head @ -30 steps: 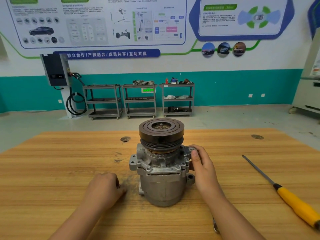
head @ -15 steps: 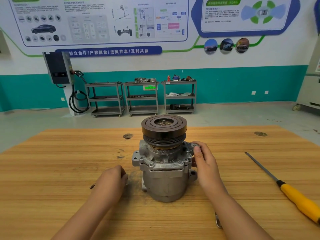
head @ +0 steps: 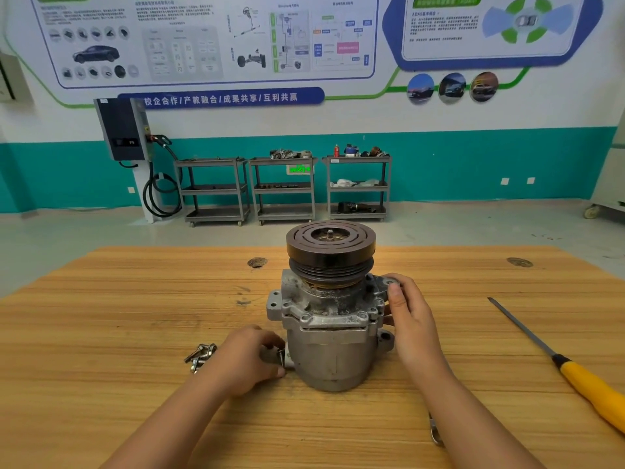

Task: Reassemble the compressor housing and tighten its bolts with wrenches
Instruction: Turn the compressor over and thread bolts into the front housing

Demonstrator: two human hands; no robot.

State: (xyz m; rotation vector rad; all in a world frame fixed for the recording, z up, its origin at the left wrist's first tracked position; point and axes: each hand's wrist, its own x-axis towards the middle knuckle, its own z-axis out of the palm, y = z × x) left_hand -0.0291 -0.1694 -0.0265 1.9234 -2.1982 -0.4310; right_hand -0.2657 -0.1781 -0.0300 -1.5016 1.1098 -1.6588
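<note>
A yellow-handled tool [head: 592, 390] lies on the right of the table [head: 101, 316], well apart from the work. A metal tool end [head: 435, 431] shows under the right forearm. The loose bolts [head: 200, 357] lie just left of the left grip [head: 243, 360], which pinches a bolt [head: 280, 356] beside the base of the upright compressor [head: 331, 336] at mid-table. The right grip [head: 412, 319] curls round the compressor's right flange.

Grey compressor [head: 333, 336], dark grooved pulley [head: 330, 247], yellow-handled screwdriver [head: 588, 384], striped wood table [head: 101, 333]
</note>
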